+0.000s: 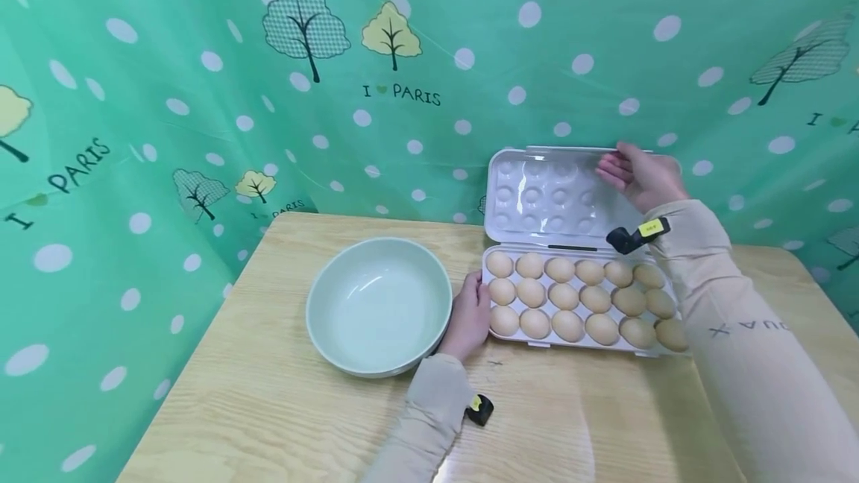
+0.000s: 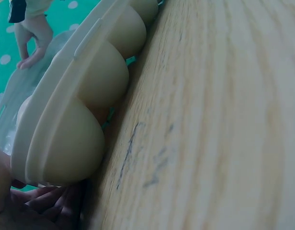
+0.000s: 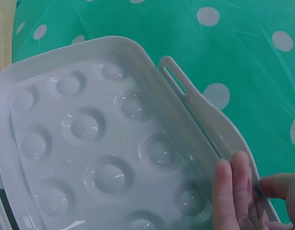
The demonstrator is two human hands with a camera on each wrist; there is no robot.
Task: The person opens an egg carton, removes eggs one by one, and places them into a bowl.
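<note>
A white plastic egg box (image 1: pixel 513 338) lies open on the table, with several light brown eggs (image 1: pixel 567 326) in three rows. Its dimpled lid (image 1: pixel 537 196) stands raised at the back against the curtain. My left hand (image 1: pixel 467 319) grips the box's left end; in the left wrist view, fingers (image 2: pixel 47 203) reach beneath that end. At the lid's top edge is my right hand (image 1: pixel 644 179). The right wrist view shows its fingers (image 3: pixel 224 191) on the inner face and the thumb outside, pinching the rim beside a slotted flap. My right forearm covers the box's right end.
A pale green round bowl (image 1: pixel 379 308) stands left of the egg box, close beside my left hand, and its inside holds nothing visible. Both sit on a light wooden table (image 1: pixel 268 401). A green dotted curtain (image 1: pixel 416 147) hangs behind and along the left.
</note>
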